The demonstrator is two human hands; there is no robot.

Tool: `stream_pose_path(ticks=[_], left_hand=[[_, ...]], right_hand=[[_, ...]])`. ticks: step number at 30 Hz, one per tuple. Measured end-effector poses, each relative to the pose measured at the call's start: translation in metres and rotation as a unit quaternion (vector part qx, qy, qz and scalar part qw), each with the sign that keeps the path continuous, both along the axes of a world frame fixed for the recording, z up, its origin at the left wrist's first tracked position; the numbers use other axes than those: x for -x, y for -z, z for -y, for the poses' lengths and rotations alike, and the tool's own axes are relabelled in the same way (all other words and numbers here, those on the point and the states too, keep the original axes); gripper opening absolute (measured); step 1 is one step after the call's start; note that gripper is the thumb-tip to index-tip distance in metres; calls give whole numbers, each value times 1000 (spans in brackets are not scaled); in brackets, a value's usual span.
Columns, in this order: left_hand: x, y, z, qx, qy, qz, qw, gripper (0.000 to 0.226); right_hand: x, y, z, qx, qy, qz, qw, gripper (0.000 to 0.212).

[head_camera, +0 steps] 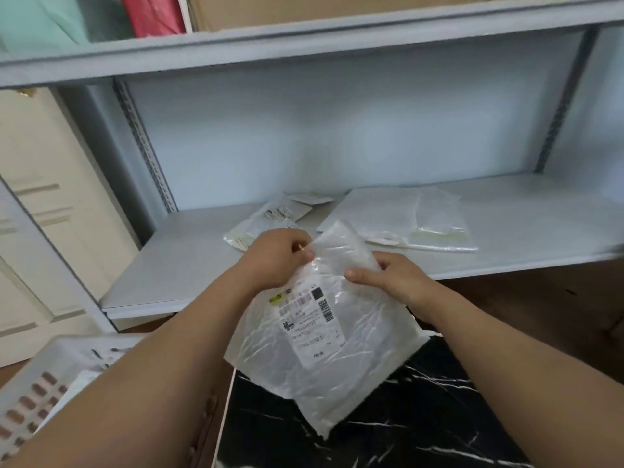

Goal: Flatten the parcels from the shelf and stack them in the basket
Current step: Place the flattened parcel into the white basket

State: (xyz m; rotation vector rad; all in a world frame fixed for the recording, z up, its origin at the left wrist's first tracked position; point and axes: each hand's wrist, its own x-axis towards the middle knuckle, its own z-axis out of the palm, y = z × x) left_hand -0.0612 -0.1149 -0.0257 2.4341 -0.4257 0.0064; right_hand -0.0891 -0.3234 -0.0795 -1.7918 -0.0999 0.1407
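step: mid-flatten | left hand [278, 256] and right hand [388, 276] both pinching top flap of clear poly mailer [324, 342], held off shelf's [506, 231] front edge | next: probably smooth it, drop into white basket [50, 369] at lower left | more mailers [398, 219] waiting mid-shelf

Head-worn view looks forward and down, close over the shelf [337, 261]; its edges seem slightly blurred.

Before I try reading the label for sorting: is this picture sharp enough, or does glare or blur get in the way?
Head view: label text soft and unreadable, glare streaks across the parcel, shelf edges bowed by the wide lens, far right edge smeared.
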Motion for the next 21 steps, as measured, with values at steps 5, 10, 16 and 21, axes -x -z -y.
stream_pose_path(ticks=[5, 10, 16, 21], left_hand=[[12, -36, -8, -5, 42, -38, 998, 24], [17, -57, -4, -41, 68, 9, 997, 17], [21, -65, -10, 45, -71, 229, 970, 35], [16, -36, -52, 289, -219, 59, 930, 144]], right_hand=[[3, -40, -8, 12, -23, 36, 999, 58], [9, -64, -11, -15, -43, 29, 999, 47], [7, -73, -17, -47, 29, 42, 998, 26], [15, -87, 0, -137, 48, 21, 989, 29]])
